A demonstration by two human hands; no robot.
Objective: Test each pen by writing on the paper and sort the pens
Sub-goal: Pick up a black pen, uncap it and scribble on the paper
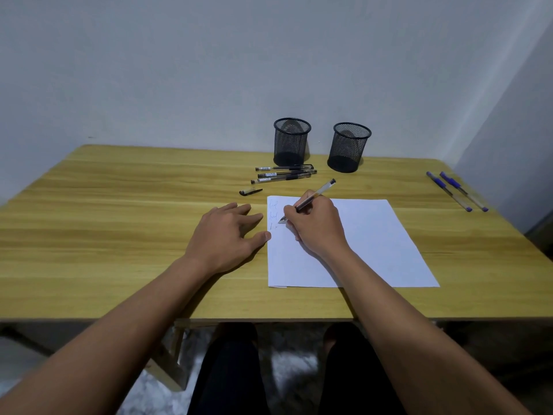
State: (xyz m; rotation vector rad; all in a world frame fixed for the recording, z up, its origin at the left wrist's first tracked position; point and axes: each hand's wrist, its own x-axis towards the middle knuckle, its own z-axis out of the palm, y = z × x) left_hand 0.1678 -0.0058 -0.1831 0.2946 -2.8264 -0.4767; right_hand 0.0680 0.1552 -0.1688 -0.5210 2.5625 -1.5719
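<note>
Mid-frame, your right hand (317, 227) pinches the pen (311, 199) tip-down on the paper (368, 244); your left hand (227, 235) rests flat, fingers relaxed.

We see white paper (359, 244) flat, centre-right of frame, faint scribbles at its upper-left corner. Tilted clear pen (314, 196), tip on sheet there. Above, three black pens (284, 174) side by side; left of them, loose cap (250, 192), probably black. Far right, two blue pens (457, 191).

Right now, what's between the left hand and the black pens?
A loose pen cap lies on the table between the left hand and the black pens; the head view shows it.
</note>
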